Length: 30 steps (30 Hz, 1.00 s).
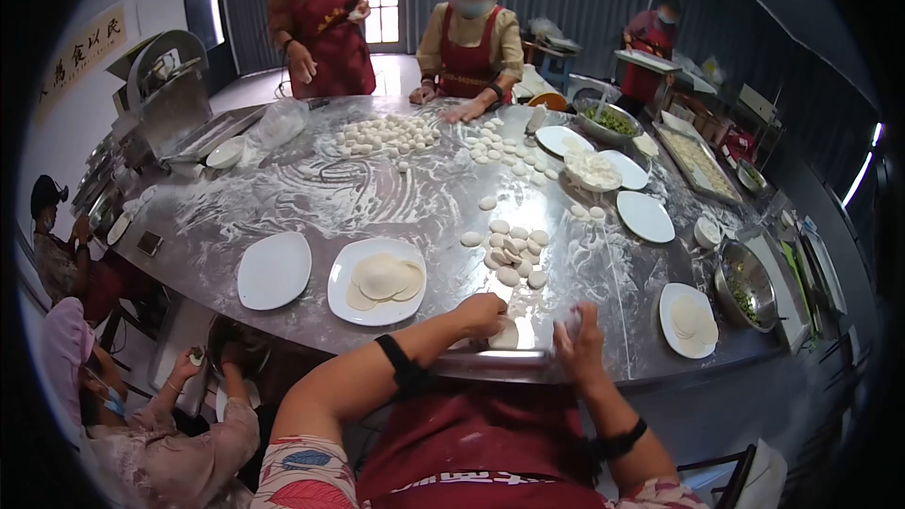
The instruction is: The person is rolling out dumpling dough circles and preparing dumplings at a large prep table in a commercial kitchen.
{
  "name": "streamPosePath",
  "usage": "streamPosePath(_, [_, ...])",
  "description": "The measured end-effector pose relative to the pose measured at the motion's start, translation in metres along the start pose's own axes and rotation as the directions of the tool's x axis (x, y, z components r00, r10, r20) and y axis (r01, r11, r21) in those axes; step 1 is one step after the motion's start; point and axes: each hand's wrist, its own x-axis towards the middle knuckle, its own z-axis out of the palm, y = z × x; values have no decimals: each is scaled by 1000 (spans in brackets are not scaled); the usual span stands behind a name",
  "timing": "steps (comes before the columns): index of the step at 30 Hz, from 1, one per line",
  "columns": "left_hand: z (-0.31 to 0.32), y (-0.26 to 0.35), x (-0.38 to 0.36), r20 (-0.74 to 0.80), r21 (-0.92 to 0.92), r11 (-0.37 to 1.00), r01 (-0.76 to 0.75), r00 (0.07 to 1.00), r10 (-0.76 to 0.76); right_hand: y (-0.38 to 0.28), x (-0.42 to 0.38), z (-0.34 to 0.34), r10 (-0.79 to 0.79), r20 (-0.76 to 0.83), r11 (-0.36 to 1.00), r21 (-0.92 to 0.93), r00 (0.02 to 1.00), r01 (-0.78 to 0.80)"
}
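Note:
My left hand (481, 316) is at the table's near edge, its fingers curled down at the rim of a flat dough round (506, 334). My right hand (580, 344) is raised slightly to the right of it, fingers bent around a pale, blurred object (572, 322) whose kind I cannot make out. Just beyond my hands lies a loose pile of small flattened dough discs (514, 250). Left of my left forearm, a white plate (341, 294) bears several overlapping rolled wrappers (386, 278).
An empty white plate (274, 270) is at left. At right are a plate of wrappers (693, 320) and a metal bowl of green filling (745, 287). Dough pieces (386, 135) lie in flour at the back. Co-workers stand across the table (311, 188); another person (160, 415) sits at lower left.

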Motion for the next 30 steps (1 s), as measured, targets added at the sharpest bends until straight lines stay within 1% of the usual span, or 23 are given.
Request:
streamPosePath(1, [-3, -1, 1, -16, -33, 999, -16, 1000, 15, -1, -6, -6, 66, 33, 997, 46, 997, -67])
streamPosePath(3, [-1, -4, -6, -18, -93, 995, -28, 999, 26, -8, 9, -2, -71, -24, 997, -39, 997, 70])
streamPosePath(4, [-1, -4, -8, -32, -63, 995, -80, 996, 78, -13, 19, 1, -129, -52, 989, -78, 990, 125])
streamPosePath(5, [-1, 1, -6, -46, -52, 997, -52, 998, 50, 0, 34, 15, -167, -72, 984, -80, 983, 161])
streamPosePath(7, [-4, 9, -4, -105, -60, 998, -11, 994, 4, 6, 57, 33, -145, -69, 989, -52, 987, 142])
streamPosePath(9, [9, -9, 16, -145, -59, 997, -58, 988, 49, 2, 61, 33, -94, -27, 993, -69, 995, 92])
streamPosePath(11, [1, -2, 8, -42, -62, 998, -33, 999, 30, -8, 42, 16, -22, 1, 1000, -9, 1000, 22])
streamPosePath(13, [-1, -6, 5, -58, -114, 993, -33, 998, 27, -7, 3, -2, -8, 12, 1000, -26, 1000, 8])
streamPosePath(14, [-5, -6, -1, -40, -180, 984, -11, 999, 4, -7, -3, -7, -19, 5, 1000, -25, 1000, 19])
streamPosePath(17, [-9, -10, -7, 56, -215, 976, -22, 998, 35, -15, 3, -6, -9, -14, 1000, -29, 1000, 9])
streamPosePath(18, [-10, -6, -7, 13, -156, 986, -56, 998, 59, -10, 20, 1, -179, -34, 973, -152, 983, 172])
streamPosePath(19, [-10, -3, -4, -26, -114, 992, -51, 999, 48, 6, 36, 16, -153, -32, 982, -115, 988, 149])
streamPosePath(20, [-9, 0, 1, -66, -72, 996, -46, 997, 42, 3, 52, 26, -106, -7, 988, -115, 994, 105])
streamPosePath(21, [-7, 3, 6, -108, -33, 999, -41, 993, 37, 11, 64, 37, -134, -21, 987, -87, 991, 132])
streamPosePath(22, [-7, 6, 10, -120, -16, 1000, -26, 992, 24, 9, 67, 39, -91, -7, 993, -80, 996, 90])
streamPosePath(23, [-6, 5, 11, -93, -54, 998, -42, 995, 36, 8, 70, 41, -53, 11, 996, -76, 999, 54])
streamPosePath(25, [-3, 4, 10, -53, -142, 987, -73, 996, 66, 5, 53, 28, -111, -23, 988, -109, 994, 108])
streamPosePath(26, [-5, 2, 8, -40, -43, 994, -103, 994, 101, 2, 38, 17, -142, -34, 983, -126, 989, 137])
streamPosePath(27, [-5, -3, 7, -62, -75, 993, -92, 994, 87, -5, 23, 5, -190, -39, 968, -177, 981, 180])
streamPosePath(28, [-5, -8, 7, -83, -105, 991, -80, 994, 71, -5, 5, -2, 120, 47, 993, -4, 992, -119])
streamPosePath(29, [-3, -12, 6, -95, -134, 989, -64, 994, 52, -5, 8, -2, 46, 26, 998, -42, 999, -45])
streamPosePath(30, [-10, -3, -3, 66, -394, 911, 125, 992, -108, -13, 11, -2, -18, 2, 997, -78, 1000, 18])
